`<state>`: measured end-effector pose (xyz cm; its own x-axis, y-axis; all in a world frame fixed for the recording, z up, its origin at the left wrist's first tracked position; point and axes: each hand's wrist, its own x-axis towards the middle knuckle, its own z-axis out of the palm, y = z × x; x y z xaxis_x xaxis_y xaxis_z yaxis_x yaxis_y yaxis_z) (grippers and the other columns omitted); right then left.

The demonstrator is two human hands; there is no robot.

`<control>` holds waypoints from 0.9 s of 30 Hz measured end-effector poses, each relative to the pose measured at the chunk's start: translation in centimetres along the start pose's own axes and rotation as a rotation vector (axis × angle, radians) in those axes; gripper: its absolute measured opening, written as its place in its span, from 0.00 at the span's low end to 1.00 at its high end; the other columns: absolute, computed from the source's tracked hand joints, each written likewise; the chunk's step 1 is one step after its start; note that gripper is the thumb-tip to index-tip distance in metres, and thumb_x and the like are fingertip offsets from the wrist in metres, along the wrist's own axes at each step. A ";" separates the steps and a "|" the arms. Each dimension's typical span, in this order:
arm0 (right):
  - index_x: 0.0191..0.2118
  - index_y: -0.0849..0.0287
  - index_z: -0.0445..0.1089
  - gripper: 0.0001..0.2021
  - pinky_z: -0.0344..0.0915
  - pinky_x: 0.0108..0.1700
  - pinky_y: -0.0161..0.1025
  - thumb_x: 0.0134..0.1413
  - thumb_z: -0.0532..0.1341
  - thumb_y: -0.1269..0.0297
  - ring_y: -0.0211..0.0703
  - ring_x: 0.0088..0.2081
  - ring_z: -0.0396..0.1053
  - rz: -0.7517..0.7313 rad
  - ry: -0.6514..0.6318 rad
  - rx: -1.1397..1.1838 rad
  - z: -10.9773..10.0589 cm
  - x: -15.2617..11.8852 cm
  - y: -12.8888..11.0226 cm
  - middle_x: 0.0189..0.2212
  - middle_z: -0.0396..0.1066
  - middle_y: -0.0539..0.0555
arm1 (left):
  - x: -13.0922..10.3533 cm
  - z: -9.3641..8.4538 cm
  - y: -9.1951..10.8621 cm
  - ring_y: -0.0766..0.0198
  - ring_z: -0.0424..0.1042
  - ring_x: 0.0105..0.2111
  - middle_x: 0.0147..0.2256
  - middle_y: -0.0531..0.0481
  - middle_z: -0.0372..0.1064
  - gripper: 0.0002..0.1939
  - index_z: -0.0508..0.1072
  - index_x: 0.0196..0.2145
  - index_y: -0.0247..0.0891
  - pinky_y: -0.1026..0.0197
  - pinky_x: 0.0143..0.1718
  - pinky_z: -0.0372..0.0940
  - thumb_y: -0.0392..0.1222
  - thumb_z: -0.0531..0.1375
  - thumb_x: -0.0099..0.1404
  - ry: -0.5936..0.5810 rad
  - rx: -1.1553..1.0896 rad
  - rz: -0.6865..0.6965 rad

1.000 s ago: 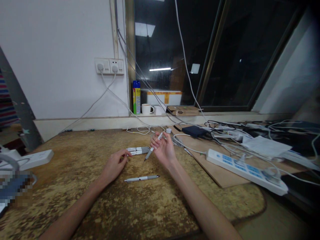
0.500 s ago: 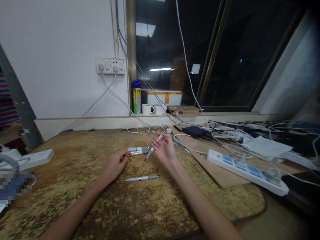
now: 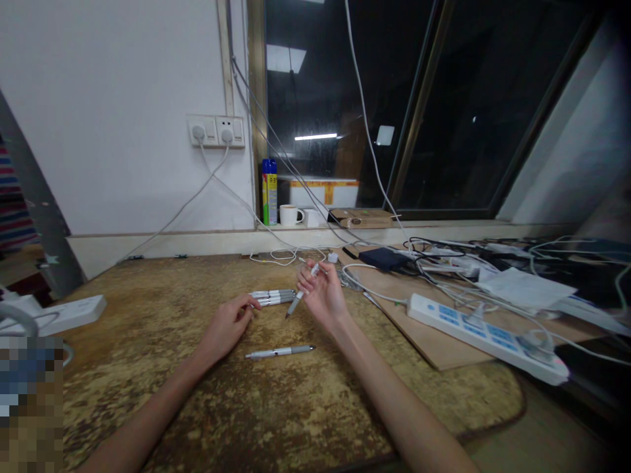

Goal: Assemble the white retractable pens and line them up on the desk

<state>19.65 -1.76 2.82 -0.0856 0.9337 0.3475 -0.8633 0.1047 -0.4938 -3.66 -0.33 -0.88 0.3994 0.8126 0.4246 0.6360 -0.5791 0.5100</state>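
Note:
My right hand (image 3: 325,299) is raised over the table, palm towards me, with its fingers closed around a white and grey pen (image 3: 294,305). That pen slants, its grey end pointing down and left. Several similar pens (image 3: 277,297) lie side by side in a small bundle just left of it. At the bundle's left ends rest the fingertips of my left hand (image 3: 227,328); its thumb is apart from the fingers, and it grips nothing that I can see. Closer to me, a single white and grey pen (image 3: 280,352) lies crosswise on the worn wooden table (image 3: 236,414).
To the right, a white power strip (image 3: 483,338) with plugs lies across a brown board (image 3: 438,348), near tangled cables and papers (image 3: 527,289). Another white strip (image 3: 79,314) is at left. A spray can (image 3: 269,194), a mug (image 3: 290,215) and a cardboard box (image 3: 362,217) line the sill.
Almost nothing differs. The pen in my right hand is at very nearly the same slant, and my left hand stays at the bundle's ends.

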 end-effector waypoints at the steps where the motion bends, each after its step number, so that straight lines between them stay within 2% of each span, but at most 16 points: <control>1: 0.33 0.58 0.67 0.10 0.56 0.25 0.30 0.62 0.53 0.62 0.35 0.21 0.46 -0.004 -0.002 0.005 0.0 0.0 0.0 0.20 0.46 0.44 | 0.0 0.0 0.0 0.60 0.69 0.30 0.33 0.50 0.74 0.14 0.76 0.40 0.40 0.61 0.35 0.59 0.41 0.50 0.69 0.000 0.001 0.001; 7: 0.33 0.57 0.67 0.09 0.56 0.24 0.30 0.62 0.53 0.62 0.35 0.20 0.46 -0.001 0.003 -0.031 0.2 -0.1 0.0 0.20 0.47 0.44 | 0.0 -0.1 0.2 0.59 0.71 0.34 0.37 0.49 0.76 0.13 0.76 0.40 0.39 0.61 0.38 0.61 0.41 0.51 0.68 0.001 0.000 0.009; 13: 0.33 0.57 0.67 0.08 0.55 0.24 0.31 0.61 0.54 0.62 0.36 0.21 0.45 -0.005 -0.019 -0.048 0.3 -0.3 0.0 0.20 0.47 0.44 | 0.0 -0.1 0.3 0.59 0.71 0.33 0.37 0.49 0.76 0.14 0.76 0.40 0.39 0.60 0.38 0.62 0.41 0.51 0.68 -0.010 -0.013 0.005; 17: 0.33 0.57 0.67 0.10 0.56 0.25 0.31 0.62 0.54 0.59 0.36 0.21 0.46 -0.006 -0.012 -0.030 0.5 -0.4 -0.1 0.20 0.47 0.44 | 0.0 0.0 0.1 0.59 0.71 0.33 0.37 0.49 0.76 0.14 0.76 0.40 0.40 0.60 0.39 0.62 0.41 0.51 0.68 -0.008 -0.018 0.012; 21: 0.32 0.56 0.66 0.09 0.56 0.24 0.31 0.62 0.53 0.62 0.36 0.21 0.46 0.003 -0.015 -0.038 0.6 -0.4 -0.2 0.19 0.46 0.44 | -0.1 0.1 0.0 0.59 0.71 0.33 0.37 0.49 0.76 0.14 0.76 0.40 0.39 0.60 0.38 0.62 0.42 0.51 0.68 -0.005 -0.019 0.003; 27: 0.33 0.57 0.66 0.09 0.56 0.25 0.31 0.62 0.53 0.61 0.36 0.21 0.46 0.000 -0.032 -0.026 0.5 -0.3 -0.1 0.20 0.46 0.44 | 0.0 0.1 0.1 0.59 0.72 0.35 0.40 0.49 0.76 0.14 0.77 0.40 0.40 0.60 0.39 0.63 0.41 0.52 0.68 0.004 -0.034 0.025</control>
<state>19.53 -2.23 3.15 -0.1020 0.9225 0.3723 -0.8501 0.1136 -0.5142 -3.55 -0.37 -0.90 0.4117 0.7978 0.4405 0.6033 -0.6008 0.5244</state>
